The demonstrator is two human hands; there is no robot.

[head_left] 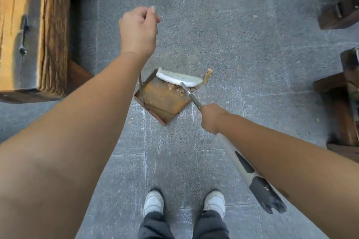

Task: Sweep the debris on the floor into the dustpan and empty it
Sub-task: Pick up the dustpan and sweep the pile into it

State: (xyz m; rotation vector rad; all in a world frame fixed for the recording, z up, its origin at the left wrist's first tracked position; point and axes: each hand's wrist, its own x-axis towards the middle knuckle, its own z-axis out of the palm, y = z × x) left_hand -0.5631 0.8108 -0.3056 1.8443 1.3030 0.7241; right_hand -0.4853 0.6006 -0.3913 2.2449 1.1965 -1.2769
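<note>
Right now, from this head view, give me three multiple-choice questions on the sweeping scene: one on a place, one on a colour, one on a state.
1. Where does the broom head sit?
A. at the open mouth of the dustpan
B. beside the white shoes
C. on the wooden bench

2. What colour is the dustpan?
A. blue
B. rusty brown
C. white

3. What is the right hand doing?
A. hanging open
B. pressing flat on the floor
C. gripping the broom handle

Answers: 1 A, the head lies across the pan's front edge amid the debris. 2 B, its tray looks rust-coloured. 3 C, the fingers curl round the handle.
</note>
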